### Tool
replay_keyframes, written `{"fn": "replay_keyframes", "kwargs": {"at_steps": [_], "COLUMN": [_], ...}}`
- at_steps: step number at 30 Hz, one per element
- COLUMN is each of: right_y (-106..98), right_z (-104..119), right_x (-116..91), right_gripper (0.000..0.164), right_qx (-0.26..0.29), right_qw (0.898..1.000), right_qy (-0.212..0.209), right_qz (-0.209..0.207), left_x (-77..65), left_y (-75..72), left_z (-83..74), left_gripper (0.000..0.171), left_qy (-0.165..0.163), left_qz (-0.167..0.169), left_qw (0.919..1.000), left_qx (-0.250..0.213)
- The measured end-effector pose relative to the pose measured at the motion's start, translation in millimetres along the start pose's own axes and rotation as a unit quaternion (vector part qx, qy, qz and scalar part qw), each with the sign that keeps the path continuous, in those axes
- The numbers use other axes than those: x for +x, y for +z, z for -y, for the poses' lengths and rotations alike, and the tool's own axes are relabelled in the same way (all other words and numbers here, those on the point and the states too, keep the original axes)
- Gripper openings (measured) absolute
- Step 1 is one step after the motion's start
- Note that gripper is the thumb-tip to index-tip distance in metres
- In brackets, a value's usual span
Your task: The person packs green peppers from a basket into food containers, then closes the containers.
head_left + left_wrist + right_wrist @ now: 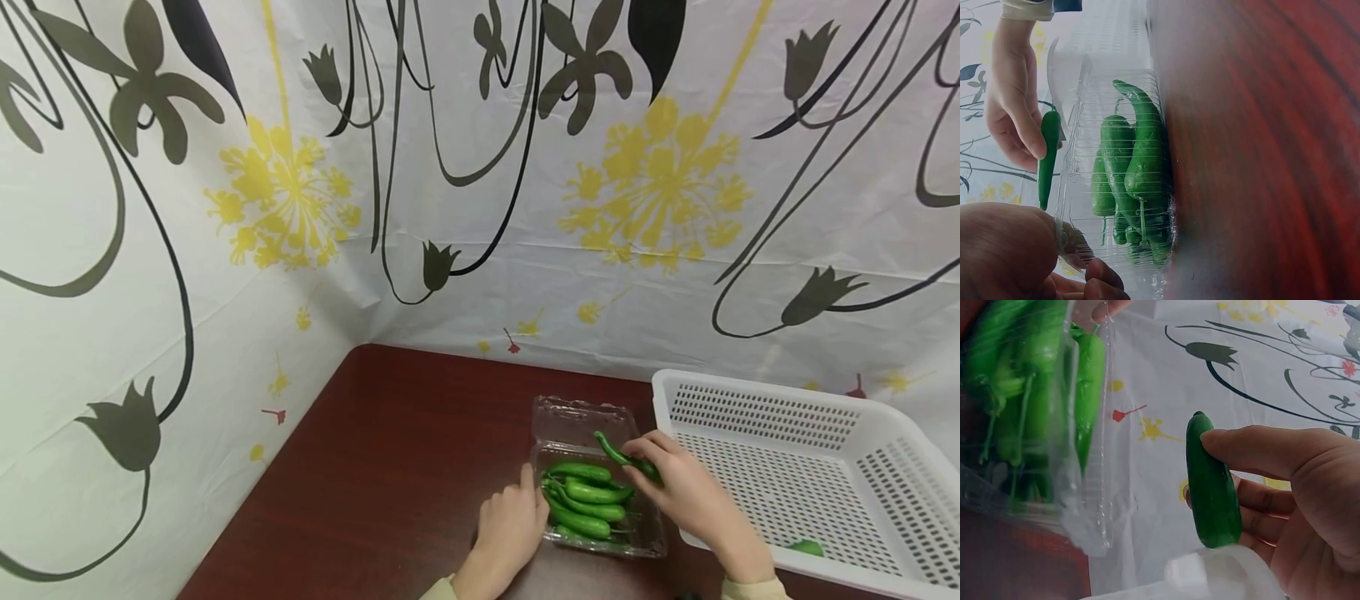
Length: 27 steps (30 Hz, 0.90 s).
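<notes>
A clear plastic clamshell box (648, 546) sits on the table with its lid (577, 411) folded back, and several green peppers (596, 492) lie in it. My left hand (512, 525) holds the box by its left side, its fingers at the rim. In the left wrist view, its fingertips (1102, 275) show beside the clear wall. Over the box's right side, my right hand (693, 492) pinches one green pepper (1213, 487) between thumb and fingers. That pepper is raised above the others, partly hidden by the fingers in the head view.
A white perforated basket (757, 385) stands to the right, close beside the box, with a green pepper (807, 547) at its near side. The dark red table (390, 467) reaches back to a flower-printed sheet (480, 208).
</notes>
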State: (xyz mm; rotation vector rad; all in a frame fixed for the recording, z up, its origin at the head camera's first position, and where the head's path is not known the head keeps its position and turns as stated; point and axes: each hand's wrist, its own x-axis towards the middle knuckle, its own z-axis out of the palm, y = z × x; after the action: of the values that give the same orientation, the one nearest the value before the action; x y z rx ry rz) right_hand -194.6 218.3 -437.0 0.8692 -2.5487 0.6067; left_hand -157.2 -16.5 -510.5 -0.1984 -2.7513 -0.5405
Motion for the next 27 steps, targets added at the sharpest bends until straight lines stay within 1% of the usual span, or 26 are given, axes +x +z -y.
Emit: {"fn": "replay_keyframes", "kwargs": {"at_steps": [4, 6, 8, 12, 16, 21, 27], "right_y": [2.8, 4.8, 7.5, 13.6, 17.3, 20.4, 26.1], "right_z": [1.9, 2.8, 2.7, 2.1, 2.4, 4.6, 8.4], "right_x": [0.7, 0.8, 0.8, 1.0, 0.6, 1.7, 2.9], "right_gripper": [0.023, 0.023, 0.023, 0.025, 0.025, 0.023, 0.019], "right_qx": [0.001, 0.001, 0.0, 0.001, 0.0, 0.002, 0.0], "right_qw": [1.0, 0.999, 1.0, 1.0, 1.0, 1.0, 0.999], "right_qy": [0.019, 0.022, 0.014, -0.017, -0.027, -0.016, 0.007], "right_qz": [0.024, 0.027, 0.022, 0.006, 0.001, 0.013, 0.043], "left_x": [0.6, 0.7, 0.7, -0.1, 0.1, 1.2, 1.3], "left_y": [1.4, 2.2, 2.2, 0.8, 0.2, -0.3, -1.5], "left_z": [0.7, 1.1, 1.1, 0.5, 0.3, 0.6, 0.0], "left_gripper": [0.038, 0.039, 0.039, 0.038, 0.038, 0.039, 0.039], "left_qy": [0.001, 0.002, 0.002, 0.002, 0.0, 0.0, -0.001], "left_qz": [0.004, 0.006, 0.007, 0.003, 0.005, 0.014, 0.018], "left_qw": [1.0, 1.0, 1.0, 1.0, 1.0, 0.9999, 0.9998], "left_qx": [-0.001, -0.003, -0.004, -0.001, -0.001, -0.005, -0.007]}}
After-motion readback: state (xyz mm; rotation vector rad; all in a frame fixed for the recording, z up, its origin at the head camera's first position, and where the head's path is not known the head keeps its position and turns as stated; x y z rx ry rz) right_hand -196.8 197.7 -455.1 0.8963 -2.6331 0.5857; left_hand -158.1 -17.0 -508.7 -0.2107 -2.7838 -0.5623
